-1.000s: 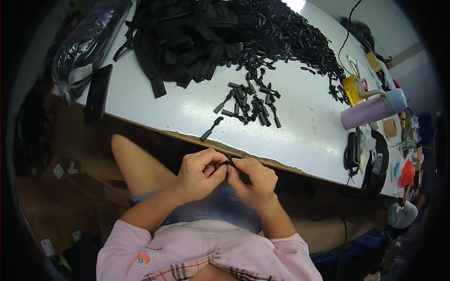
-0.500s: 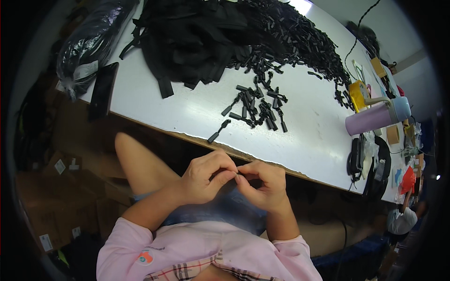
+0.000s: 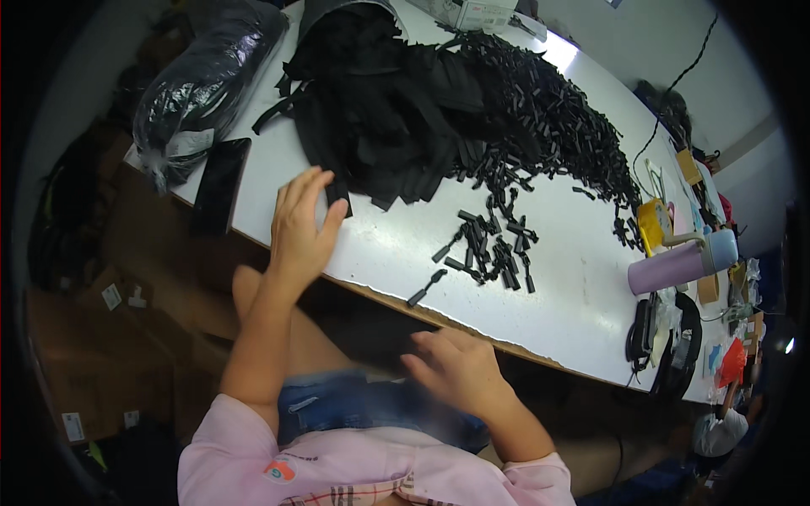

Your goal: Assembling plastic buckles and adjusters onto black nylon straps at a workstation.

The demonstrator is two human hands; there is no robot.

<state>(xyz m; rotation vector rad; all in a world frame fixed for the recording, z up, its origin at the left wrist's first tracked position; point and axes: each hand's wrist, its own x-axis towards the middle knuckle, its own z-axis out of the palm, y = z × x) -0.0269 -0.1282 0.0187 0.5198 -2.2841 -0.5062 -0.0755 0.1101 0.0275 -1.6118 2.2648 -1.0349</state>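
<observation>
My left hand (image 3: 302, 229) reaches over the table's near edge with fingers stretched and thumb apart. It is beside the hanging end of a long black strip from a heap of black fabric strips (image 3: 371, 126); whether it touches the strip I cannot tell. Over my lap, in front of the table edge, my right hand (image 3: 458, 368) is open, fingers loosely bent, with nothing visible in it. A loose cluster of small black zipper pulls (image 3: 494, 249) lies on the white table (image 3: 565, 287), one single pull (image 3: 427, 287) apart from it near the edge.
A big heap of black zipper pulls (image 3: 557, 118) spreads across the back. At left are a plastic-wrapped black bundle (image 3: 211, 88) and a flat black object (image 3: 221, 185). A lilac bottle (image 3: 666, 268) lies at right by yellow tape (image 3: 651, 223) and a black strap (image 3: 679, 346).
My hands have parted from their pinch over my lap. The left has moved up and left to the strips; the right has opened and dropped lower. The view has shifted too.
</observation>
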